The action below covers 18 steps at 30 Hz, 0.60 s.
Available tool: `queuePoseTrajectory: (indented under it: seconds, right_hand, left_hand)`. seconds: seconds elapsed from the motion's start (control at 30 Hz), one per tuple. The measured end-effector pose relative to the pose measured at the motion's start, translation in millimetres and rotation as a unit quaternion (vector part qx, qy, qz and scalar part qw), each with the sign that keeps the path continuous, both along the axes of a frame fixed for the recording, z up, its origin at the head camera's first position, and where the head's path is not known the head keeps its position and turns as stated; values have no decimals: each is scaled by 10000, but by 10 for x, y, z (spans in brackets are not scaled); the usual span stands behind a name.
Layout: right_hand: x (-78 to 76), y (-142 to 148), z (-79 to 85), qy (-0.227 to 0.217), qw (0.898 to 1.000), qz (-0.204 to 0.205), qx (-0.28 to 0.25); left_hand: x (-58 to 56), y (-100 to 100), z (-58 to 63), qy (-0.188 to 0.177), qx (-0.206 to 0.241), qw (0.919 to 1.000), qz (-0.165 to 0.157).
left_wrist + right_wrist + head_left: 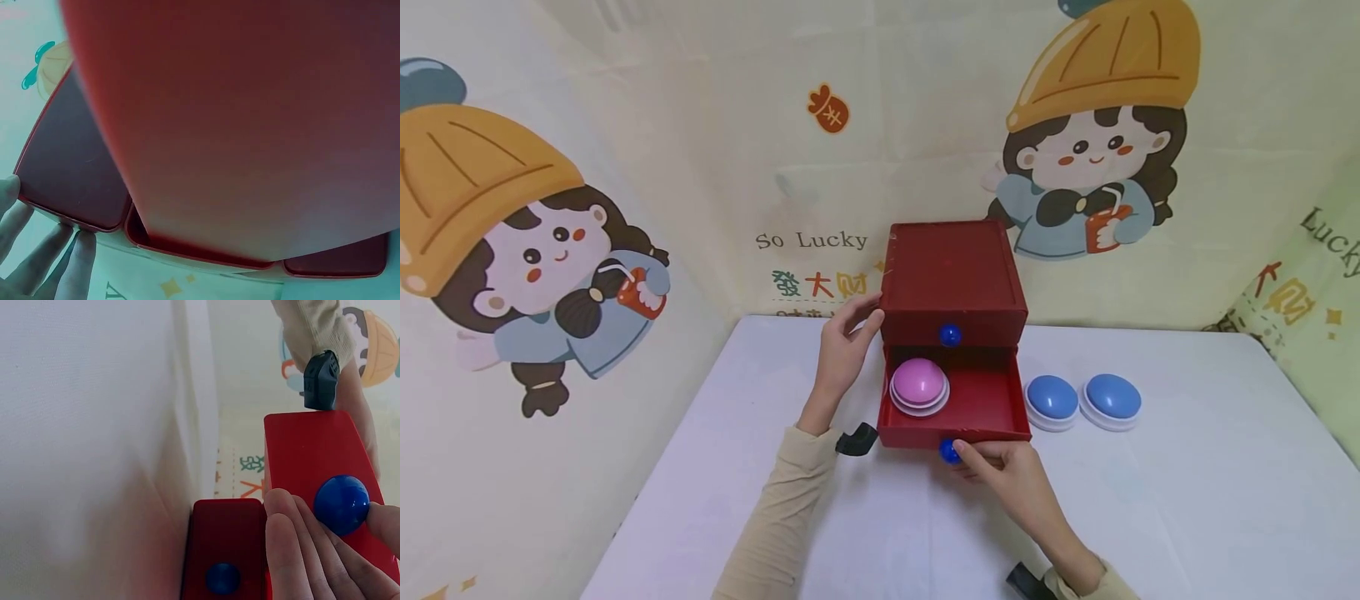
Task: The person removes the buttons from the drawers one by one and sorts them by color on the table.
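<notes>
A red drawer cabinet [955, 267] stands on the white table with its middle drawer [985, 400] pulled out. In the drawer's left part sits a pink dome button [919, 382] on a white base. My right hand [1018, 483] pinches the blue knob [342, 504] on that drawer's front between thumb and fingers. My left hand [842, 350] rests against the cabinet's upper left side, its fingers extended; in the left wrist view the fingertips [81, 247] touch the cabinet's edge. The drawer's wall fills much of that view.
Two blue dome buttons [1052, 398] on white bases stand on the table right of the drawer. A closed lower drawer [228, 534] with a blue knob shows in the right wrist view. Behind the cabinet hangs a printed cloth [917, 150].
</notes>
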State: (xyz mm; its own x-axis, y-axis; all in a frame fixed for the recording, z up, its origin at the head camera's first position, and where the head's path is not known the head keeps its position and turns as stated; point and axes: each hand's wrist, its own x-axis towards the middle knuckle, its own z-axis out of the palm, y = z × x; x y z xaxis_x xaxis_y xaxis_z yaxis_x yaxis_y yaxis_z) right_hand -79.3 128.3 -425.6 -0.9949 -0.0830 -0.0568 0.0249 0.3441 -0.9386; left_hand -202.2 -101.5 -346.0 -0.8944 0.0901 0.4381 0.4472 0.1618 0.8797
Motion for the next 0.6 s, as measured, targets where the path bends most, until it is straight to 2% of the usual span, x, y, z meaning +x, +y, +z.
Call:
queuePoseTrajectory:
  seconds: [0.33, 0.6]
  right_hand:
    - [28, -25, 40, -218, 9997, -111, 24]
    - [69, -37, 52, -154, 9997, -131, 149]
  left_hand:
    - [-18, -24, 24, -92, 34, 9999, -58]
    - [-77, -33, -46, -37, 202, 9998, -62]
